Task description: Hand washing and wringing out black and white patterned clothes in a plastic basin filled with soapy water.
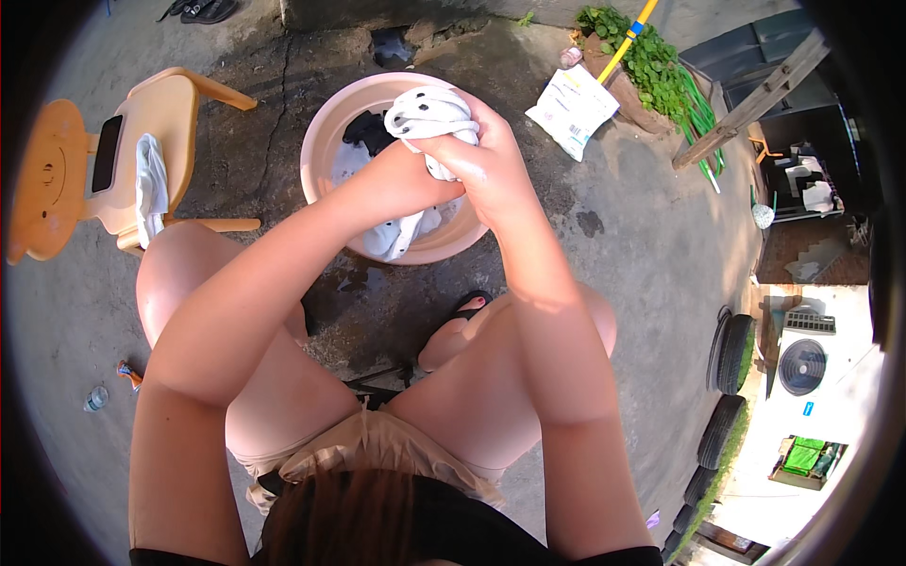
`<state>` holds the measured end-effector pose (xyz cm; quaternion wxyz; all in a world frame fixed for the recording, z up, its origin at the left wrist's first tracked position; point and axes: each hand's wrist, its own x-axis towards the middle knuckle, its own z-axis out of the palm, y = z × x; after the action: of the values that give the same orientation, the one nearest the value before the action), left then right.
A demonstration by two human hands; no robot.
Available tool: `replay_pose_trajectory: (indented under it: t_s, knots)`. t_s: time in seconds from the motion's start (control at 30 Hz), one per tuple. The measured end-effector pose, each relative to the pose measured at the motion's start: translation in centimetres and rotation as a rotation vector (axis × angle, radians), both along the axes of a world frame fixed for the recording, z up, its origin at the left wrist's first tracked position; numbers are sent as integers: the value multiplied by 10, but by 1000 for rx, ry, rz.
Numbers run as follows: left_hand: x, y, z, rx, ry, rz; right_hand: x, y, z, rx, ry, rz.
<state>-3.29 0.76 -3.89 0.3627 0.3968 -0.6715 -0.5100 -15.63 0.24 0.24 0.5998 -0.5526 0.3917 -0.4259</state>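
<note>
A bunched white cloth with black spots [428, 117] is gripped in both hands over a pale pink plastic basin [316, 152]. My right hand [487, 157] wraps around the cloth from the right, thumb across its front. Lower down, my left hand [423, 182] closes on the same cloth; my right hand and the cloth hide most of its fingers. In the basin, a dark cloth [369, 131] lies in sudsy water. White spotted fabric [396, 237] hangs below my hands at the basin's near side; whether it joins the held bunch I cannot tell.
At the left stands a small wooden chair [159, 106] with a phone-like dark device [107, 153] and a white cloth [151, 187] on it. Beyond the basin, a white printed bag [575, 110] lies by a yellow pole [626, 42]. Tyres [734, 354] line the right side.
</note>
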Motion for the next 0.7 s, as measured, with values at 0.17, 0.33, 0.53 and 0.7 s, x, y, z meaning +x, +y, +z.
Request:
replay_pose_trajectory:
  t_s: [0.17, 0.33, 0.53, 0.7]
  knots:
    - [-9, 1, -2, -56, -18, 24, 6, -2, 8, 9, -205, -103]
    - [-13, 2, -7, 41, -151, 102, 10, -4, 17, 190, -314, -173]
    - [-18, -1, -12, 39, -284, 74, 10, -11, 15, 248, -255, -249]
    - [-15, -2, -14, -72, -303, 63, 6, -12, 12, 257, -336, -215]
